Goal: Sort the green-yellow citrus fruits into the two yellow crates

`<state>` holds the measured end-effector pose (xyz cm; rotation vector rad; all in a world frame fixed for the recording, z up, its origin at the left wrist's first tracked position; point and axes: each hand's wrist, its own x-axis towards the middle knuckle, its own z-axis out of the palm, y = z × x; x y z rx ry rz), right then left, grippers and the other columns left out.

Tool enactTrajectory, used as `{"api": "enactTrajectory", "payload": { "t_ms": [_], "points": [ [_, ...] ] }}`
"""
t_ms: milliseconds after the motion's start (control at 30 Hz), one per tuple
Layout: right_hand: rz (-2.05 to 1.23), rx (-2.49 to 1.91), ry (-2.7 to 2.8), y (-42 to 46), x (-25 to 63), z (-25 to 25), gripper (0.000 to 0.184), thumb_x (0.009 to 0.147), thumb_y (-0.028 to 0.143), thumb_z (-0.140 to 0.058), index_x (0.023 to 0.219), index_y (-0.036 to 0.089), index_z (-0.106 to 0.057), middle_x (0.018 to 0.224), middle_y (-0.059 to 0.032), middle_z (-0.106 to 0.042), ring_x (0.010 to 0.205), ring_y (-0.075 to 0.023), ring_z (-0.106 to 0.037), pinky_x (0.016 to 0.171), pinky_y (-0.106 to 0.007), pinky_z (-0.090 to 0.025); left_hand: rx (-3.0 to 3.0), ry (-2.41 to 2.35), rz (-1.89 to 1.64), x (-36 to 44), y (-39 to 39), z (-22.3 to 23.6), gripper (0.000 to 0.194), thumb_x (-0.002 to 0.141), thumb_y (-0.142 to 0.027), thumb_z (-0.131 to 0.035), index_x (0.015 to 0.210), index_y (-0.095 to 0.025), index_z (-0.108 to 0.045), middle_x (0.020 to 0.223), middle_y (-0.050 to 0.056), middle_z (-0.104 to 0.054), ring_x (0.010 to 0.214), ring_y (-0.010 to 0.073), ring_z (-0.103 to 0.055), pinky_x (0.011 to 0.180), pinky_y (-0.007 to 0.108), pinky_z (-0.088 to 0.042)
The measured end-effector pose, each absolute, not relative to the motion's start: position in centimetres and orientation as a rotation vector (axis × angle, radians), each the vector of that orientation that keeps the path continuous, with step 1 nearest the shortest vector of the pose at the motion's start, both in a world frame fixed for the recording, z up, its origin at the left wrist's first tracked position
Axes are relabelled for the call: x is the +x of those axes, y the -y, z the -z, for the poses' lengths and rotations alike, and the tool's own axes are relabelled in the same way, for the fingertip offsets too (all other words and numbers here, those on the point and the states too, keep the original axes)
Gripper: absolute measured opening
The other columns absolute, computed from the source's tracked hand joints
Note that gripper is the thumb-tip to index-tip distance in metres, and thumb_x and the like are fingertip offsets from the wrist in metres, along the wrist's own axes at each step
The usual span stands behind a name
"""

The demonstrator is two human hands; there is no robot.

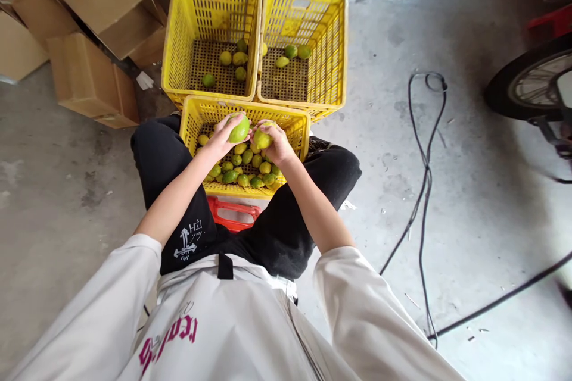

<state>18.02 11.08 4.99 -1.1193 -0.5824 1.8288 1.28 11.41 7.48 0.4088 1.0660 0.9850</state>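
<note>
My left hand (222, 136) is closed around a green lemon (239, 129). In my right hand (277, 144) is a yellower lemon (263, 137), gripped by the fingers and thumb. Both hands are close together above the near yellow crate (187, 125), between my knees. Many green and yellow lemons (247, 157) lie in that crate, partly hidden by my hands. Behind it stand two more yellow crates, the left one (167, 65) and the right one (344, 47), each with several lemons on its floor.
Open cardboard boxes (92, 74) are heaped at the upper left. A red plastic stool (236, 227) shows between my legs. On the concrete floor at right lies a looped black cable (428, 161). A wheel (509, 86) stands at the right edge.
</note>
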Motion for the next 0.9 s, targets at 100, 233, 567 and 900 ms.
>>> {"api": "enactTrajectory", "payload": {
  "t_ms": [100, 233, 567, 900],
  "points": [
    [-1.803, -1.11, 0.527, -11.4, 18.3, -5.0, 0.033, 0.073, 0.044, -0.081, 0.093, 0.028, -0.061, 0.092, -0.0012, -0.073, 0.112, -0.0279, -0.071, 0.096, -0.044, -0.063, 0.345, -0.994, -1.0, 1.3, -11.6, -8.0, 0.02, 0.097, -0.036, -0.054, 0.096, -0.02, -0.066, 0.098, 0.008, -0.076, 0.117, 0.0275, -0.073, 0.097, 0.039, -0.062],
    [-1.828, -1.092, 0.445, -12.1, 18.6, -5.0, 0.029, 0.081, 0.046, -0.069, 0.101, 0.026, -0.062, 0.1, -0.0046, -0.075, 0.122, -0.0319, -0.069, 0.096, -0.047, -0.064, 0.293, -1.006, -1.008, 1.2, -11.8, -7.9, 0.018, 0.096, -0.034, -0.054, 0.095, -0.021, -0.065, 0.101, 0.008, -0.077, 0.127, 0.0302, -0.069, 0.101, 0.042, -0.061],
    [-1.806, -1.203, 0.514, -11.5, 18.5, -4.6, 0.028, 0.083, 0.04, -0.077, 0.092, 0.027, -0.054, 0.087, 0.0035, -0.067, 0.104, -0.0207, -0.07, 0.092, -0.033, -0.06, 0.469, -1.064, -1.045, 1.3, -11.4, -6.1, 0.023, 0.079, -0.029, -0.082, 0.086, -0.022, -0.062, 0.084, 0.002, -0.072, 0.096, 0.0182, -0.074, 0.083, 0.024, -0.055],
    [-1.894, -1.141, 0.636, -11.2, 18.1, -3.9, 0.04, 0.072, 0.046, -0.085, 0.094, 0.029, -0.055, 0.098, 0.0015, -0.072, 0.108, -0.0261, -0.072, 0.088, -0.039, -0.062, 0.48, -1.099, -1.042, 1.1, -11.4, -6.3, 0.034, 0.07, -0.022, -0.087, 0.081, -0.022, -0.056, 0.072, -0.005, -0.063, 0.07, 0.0117, -0.066, 0.07, 0.023, -0.049]
  ]
}}
